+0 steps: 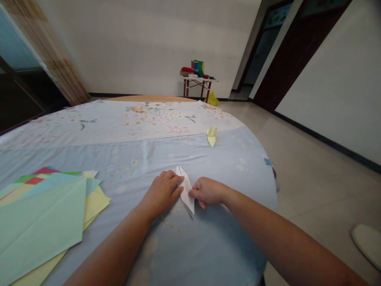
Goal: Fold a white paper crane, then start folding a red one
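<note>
A narrow, pointed piece of folded white paper (186, 188) lies on the cloth-covered table in front of me. My left hand (163, 191) rests at its left side, with thumb and fingertips gripping that edge. On the other side my right hand (206, 191) is curled, its thumb and index finger pinching the paper's right edge. Farther off to the right sits a small folded yellow paper figure (211, 136) with two upright points. Sheets of coloured paper (56, 214) are piled at the left, a pale green one on top.
A light blue cloth (238, 238) and a white floral cloth (113, 119) cover the round table. A blue clip (268, 161) sits at its right edge. Against the far wall stands a small side table (198, 79) with items on it, a yellow bag (212, 98) beside it.
</note>
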The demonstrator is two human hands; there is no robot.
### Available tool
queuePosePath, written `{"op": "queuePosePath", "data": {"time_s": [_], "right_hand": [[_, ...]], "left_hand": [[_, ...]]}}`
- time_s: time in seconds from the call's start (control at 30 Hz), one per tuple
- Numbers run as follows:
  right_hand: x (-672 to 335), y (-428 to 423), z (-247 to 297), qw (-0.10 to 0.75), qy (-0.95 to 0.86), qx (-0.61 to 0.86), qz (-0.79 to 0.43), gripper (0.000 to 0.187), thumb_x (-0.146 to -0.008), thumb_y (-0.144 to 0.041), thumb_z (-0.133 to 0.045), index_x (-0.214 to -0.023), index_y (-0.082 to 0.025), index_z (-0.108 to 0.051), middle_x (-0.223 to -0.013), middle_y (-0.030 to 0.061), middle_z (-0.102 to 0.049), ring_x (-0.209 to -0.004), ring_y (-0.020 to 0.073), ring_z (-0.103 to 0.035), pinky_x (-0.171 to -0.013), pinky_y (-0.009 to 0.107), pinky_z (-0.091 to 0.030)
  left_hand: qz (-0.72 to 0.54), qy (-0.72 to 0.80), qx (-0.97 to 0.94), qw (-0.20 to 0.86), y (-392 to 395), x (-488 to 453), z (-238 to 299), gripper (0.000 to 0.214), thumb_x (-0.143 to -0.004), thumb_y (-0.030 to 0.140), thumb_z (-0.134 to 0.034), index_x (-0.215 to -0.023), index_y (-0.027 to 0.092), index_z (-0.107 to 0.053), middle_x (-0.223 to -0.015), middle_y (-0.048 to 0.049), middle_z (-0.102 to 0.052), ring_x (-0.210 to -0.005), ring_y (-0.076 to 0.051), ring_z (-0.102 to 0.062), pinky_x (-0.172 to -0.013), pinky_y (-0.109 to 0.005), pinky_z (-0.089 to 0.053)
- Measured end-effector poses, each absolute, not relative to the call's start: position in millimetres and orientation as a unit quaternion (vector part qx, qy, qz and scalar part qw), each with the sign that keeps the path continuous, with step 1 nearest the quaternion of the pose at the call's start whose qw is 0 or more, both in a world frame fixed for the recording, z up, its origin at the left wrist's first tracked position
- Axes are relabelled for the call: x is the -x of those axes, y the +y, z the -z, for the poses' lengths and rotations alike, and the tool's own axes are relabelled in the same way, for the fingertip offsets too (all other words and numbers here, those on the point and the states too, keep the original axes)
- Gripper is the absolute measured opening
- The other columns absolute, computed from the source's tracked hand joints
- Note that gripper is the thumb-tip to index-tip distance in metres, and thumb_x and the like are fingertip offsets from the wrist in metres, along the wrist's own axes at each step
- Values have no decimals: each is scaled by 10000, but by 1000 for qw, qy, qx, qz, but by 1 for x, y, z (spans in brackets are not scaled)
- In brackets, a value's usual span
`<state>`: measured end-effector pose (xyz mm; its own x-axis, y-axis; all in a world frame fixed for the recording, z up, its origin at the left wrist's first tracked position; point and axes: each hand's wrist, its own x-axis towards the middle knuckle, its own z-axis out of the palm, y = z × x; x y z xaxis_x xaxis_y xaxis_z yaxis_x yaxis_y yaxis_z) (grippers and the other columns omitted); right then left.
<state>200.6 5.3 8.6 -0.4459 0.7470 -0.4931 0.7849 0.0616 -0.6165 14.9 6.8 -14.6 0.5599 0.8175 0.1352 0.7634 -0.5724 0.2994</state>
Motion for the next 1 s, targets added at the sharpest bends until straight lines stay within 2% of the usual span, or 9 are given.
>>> {"op": "queuePosePath", "data": {"time_s": [0.3,0.47,0.57,1.0], "right_hand": [[-197,0,-11,31,735,-539,410,388,-768,-234,-401,-433,-137,-572,-354,-24,-477,-357,70,-389,-462,191,-317],[-200,1,-9,6,727,-542,420,382,-769,-260,-417,-433,-139,-552,-346,-33,-446,-346,69,-381,-443,195,-304],[-203,3,-9,-17,717,-553,424,359,-758,-263,-432,-440,-139,-542,-344,-41,-431,-339,65,-361,-430,195,-294],[-200,3,-11,10,737,-551,390,322,-726,-238,-423,-450,-135,-553,-366,-24,-458,-351,73,-405,-421,191,-296]], "left_hand": [[-106,453,-878,112,6,-13,10,366,-829,336,-444,-1166,237,-546,-1018,-76,-557,-973,-228,-481,-854,-369,-388],[-94,416,-892,151,7,-6,7,595,-698,402,-595,-1254,227,-473,-1135,-88,-527,-1046,-253,-465,-912,-389,-369],[-102,427,-885,153,6,-6,8,663,-668,470,-617,-1266,233,-457,-1158,-95,-512,-1053,-260,-462,-914,-399,-368],[-88,460,-876,114,-2,-15,7,587,-700,480,-579,-1228,249,-469,-1130,-93,-523,-1058,-269,-446,-881,-403,-364]]}}
